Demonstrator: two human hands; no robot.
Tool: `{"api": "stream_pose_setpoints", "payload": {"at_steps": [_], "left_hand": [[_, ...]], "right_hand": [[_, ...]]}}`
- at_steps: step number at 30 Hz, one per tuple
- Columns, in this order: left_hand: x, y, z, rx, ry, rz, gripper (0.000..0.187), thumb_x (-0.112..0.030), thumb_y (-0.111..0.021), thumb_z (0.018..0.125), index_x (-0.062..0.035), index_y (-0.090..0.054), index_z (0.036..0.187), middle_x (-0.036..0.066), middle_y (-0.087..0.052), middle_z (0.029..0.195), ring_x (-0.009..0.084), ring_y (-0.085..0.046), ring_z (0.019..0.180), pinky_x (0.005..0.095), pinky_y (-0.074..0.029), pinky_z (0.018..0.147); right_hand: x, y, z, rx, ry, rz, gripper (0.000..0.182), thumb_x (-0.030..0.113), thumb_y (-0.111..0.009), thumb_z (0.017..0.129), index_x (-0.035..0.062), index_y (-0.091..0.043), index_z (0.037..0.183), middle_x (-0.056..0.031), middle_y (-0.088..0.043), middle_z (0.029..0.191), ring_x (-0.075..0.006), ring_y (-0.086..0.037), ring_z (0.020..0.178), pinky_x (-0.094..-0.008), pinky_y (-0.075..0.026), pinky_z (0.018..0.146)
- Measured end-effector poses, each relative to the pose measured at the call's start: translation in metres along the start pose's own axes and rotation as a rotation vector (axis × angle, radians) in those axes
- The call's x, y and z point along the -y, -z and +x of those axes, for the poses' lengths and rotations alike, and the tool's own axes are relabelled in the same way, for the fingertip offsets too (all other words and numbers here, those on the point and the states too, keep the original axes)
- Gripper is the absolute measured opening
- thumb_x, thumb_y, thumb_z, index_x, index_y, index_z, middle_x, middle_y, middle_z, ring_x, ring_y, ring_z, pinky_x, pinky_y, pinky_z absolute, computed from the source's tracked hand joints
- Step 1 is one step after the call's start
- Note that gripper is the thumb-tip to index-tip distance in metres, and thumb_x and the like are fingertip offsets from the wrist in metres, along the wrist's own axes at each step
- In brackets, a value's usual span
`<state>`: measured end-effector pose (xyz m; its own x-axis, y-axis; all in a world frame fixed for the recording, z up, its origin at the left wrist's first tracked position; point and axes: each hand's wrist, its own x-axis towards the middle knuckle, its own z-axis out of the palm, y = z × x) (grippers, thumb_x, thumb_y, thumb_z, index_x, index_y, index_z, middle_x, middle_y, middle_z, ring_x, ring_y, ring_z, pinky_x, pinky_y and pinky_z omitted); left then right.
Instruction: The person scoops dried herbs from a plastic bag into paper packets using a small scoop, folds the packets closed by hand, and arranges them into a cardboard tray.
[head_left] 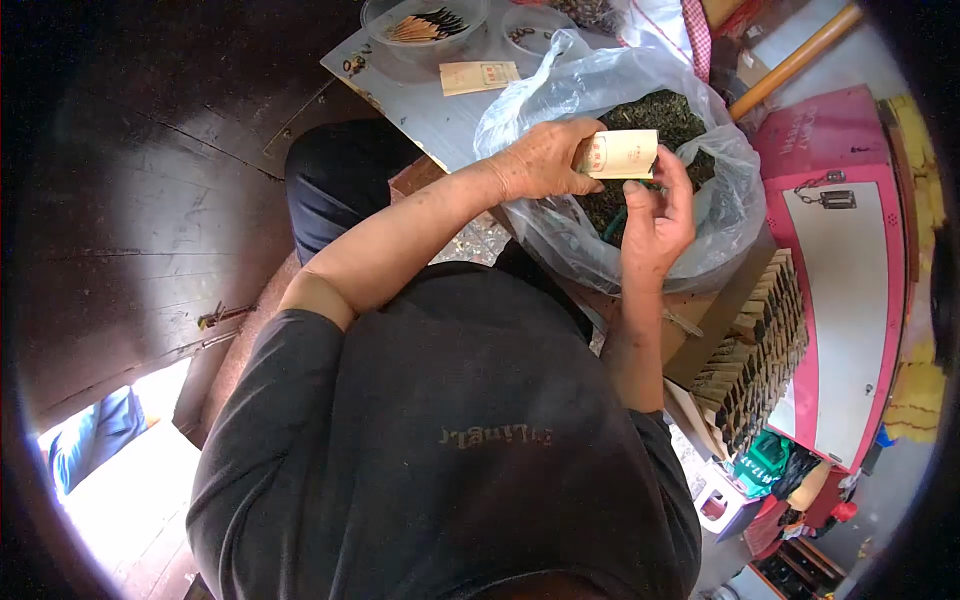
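A small cream paper packet with red and dark print is held level above an open clear plastic bag. My left hand grips its left end between thumb and fingers. At its right end, the curled fingers and thumb of my right hand close on the edge; the fingertips are partly hidden. Under both hands, the bag holds dry, dark greenish shredded leaves. A second printed paper packet lies flat on the grey table, left of the bag.
At the table's far side stand a clear tub of dark-tipped sticks and a smaller clear tub. Stacked packets fill a cardboard box at the right. Beyond are a pink-framed cabinet and a wooden pole.
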<state>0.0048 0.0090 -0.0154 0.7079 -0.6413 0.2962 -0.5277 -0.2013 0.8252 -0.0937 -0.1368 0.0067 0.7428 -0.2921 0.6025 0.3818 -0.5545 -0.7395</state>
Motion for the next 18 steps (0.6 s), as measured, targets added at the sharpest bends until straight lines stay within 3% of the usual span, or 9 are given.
{"api": "stream_pose_setpoints", "payload": {"at_steps": [2,3,11,18], "left_hand": [[0.002,-0.002,0.001,-0.008,0.0,0.003,0.061,-0.023,-0.082,0.066,-0.0019,-0.053,0.116,0.019,-0.064,0.09,0.0332,-0.063,0.085,0.0385,-0.05,0.077],[0.002,-0.002,0.0,-0.013,0.005,0.007,0.061,-0.024,-0.082,0.066,-0.002,-0.053,0.115,0.02,-0.064,0.092,0.0354,-0.063,0.088,0.0397,-0.05,0.078],[0.004,-0.014,-0.002,-0.113,0.001,0.122,0.06,-0.025,-0.083,0.064,-0.002,-0.053,0.11,0.02,-0.062,0.097,0.0384,-0.062,0.09,0.0418,-0.05,0.078],[0.004,-0.017,-0.003,-0.166,-0.008,0.122,0.056,-0.021,-0.083,0.064,-0.0018,-0.053,0.107,0.018,-0.062,0.088,0.035,-0.062,0.082,0.0416,-0.05,0.073]], "right_hand": [[0.0,-0.006,-0.001,-0.033,-0.131,0.337,0.043,0.006,-0.067,0.08,-0.0016,-0.054,0.121,-0.0087,-0.06,0.111,-0.014,-0.056,0.095,-0.025,-0.048,0.076],[-0.002,-0.006,-0.001,-0.033,-0.129,0.335,0.043,0.006,-0.067,0.08,-0.0016,-0.054,0.121,-0.0087,-0.06,0.111,-0.014,-0.056,0.095,-0.025,-0.048,0.076],[-0.007,0.0,0.012,-0.06,-0.186,0.065,0.032,-0.006,-0.065,0.075,-0.0005,-0.058,0.106,-0.0044,-0.061,0.092,-0.0109,-0.058,0.082,-0.0241,-0.048,0.074],[-0.004,-0.002,0.006,-0.121,-0.205,-0.05,0.032,-0.007,-0.066,0.072,0.0017,-0.061,0.102,-0.0036,-0.061,0.09,-0.0112,-0.057,0.081,-0.0238,-0.047,0.072]]}}
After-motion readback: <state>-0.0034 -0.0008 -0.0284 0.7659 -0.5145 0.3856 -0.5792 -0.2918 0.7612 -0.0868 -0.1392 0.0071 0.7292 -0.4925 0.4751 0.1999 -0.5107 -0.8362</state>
